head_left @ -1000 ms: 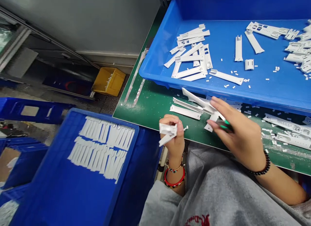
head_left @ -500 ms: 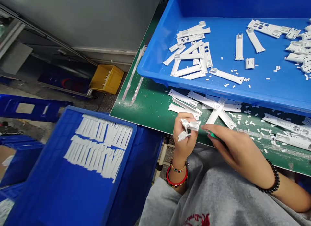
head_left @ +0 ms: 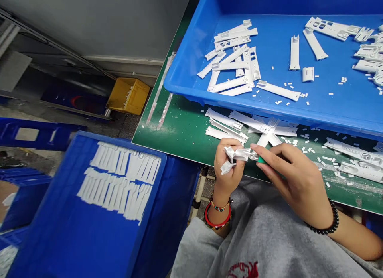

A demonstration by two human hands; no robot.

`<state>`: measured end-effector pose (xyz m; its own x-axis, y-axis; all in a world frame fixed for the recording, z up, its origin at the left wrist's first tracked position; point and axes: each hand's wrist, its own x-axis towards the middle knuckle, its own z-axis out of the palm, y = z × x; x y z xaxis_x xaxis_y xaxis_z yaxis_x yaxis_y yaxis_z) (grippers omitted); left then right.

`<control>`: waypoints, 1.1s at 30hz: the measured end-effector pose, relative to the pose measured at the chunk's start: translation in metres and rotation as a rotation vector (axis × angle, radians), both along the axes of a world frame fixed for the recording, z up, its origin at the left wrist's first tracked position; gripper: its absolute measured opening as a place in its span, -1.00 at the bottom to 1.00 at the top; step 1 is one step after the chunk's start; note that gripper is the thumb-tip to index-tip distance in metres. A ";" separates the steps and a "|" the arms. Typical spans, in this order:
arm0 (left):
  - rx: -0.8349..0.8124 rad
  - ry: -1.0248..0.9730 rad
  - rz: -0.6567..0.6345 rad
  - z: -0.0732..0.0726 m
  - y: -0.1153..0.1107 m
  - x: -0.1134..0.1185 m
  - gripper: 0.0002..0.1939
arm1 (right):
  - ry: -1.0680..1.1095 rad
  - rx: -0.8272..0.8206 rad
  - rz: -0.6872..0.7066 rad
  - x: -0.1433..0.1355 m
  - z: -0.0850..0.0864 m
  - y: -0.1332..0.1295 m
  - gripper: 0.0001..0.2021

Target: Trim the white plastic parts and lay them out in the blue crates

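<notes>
Left hand (head_left: 228, 170): fingers curled shut around a small white plastic part (head_left: 235, 157), held just over the near edge of the bench (head_left: 182, 130); red and beaded bracelets (head_left: 218, 214) sit on the wrist.
Right hand (head_left: 295, 178): fingers pinched closed on a small green tool (head_left: 261, 159), whose tip meets the right end of the white plastic part; what kind of tool it is I cannot tell, as most of it is hidden in the grip. A dark bead bracelet (head_left: 324, 226) circles the wrist.
White plastic part: between the two hands, above the person's grey-clad lap, off the bench surface.
Loose strips (head_left: 236, 124): white plastic pieces lie fanned on the bench just beyond the hands, close to its near edge.
Blue tray (head_left: 185, 78): rests on the bench behind the strips, holding a heap of white pieces (head_left: 233, 58) near its left corner and more toward its right side.
Offcuts (head_left: 308, 144): tiny white bits scattered on the bench to the right of the hands.
Blue crate (head_left: 89, 238): stands below the bench's left end, with rows of white strips (head_left: 119, 180) laid flat inside.
Yellow bin (head_left: 128, 95): on the floor, well apart from the bench.
</notes>
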<state>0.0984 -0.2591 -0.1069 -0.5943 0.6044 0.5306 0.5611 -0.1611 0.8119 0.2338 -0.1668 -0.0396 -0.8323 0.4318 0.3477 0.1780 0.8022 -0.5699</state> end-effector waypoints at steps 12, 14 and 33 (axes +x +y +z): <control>0.007 -0.033 -0.009 0.002 0.000 0.001 -0.94 | 0.038 -0.141 0.040 -0.001 0.006 0.006 -0.75; -0.002 -0.040 -0.004 0.002 0.001 0.001 -0.95 | 0.018 -0.080 -0.022 -0.001 0.004 0.007 -0.75; 0.019 -0.111 -0.040 -0.005 0.000 0.004 -0.75 | -0.033 0.132 -0.041 -0.025 0.002 0.003 -0.47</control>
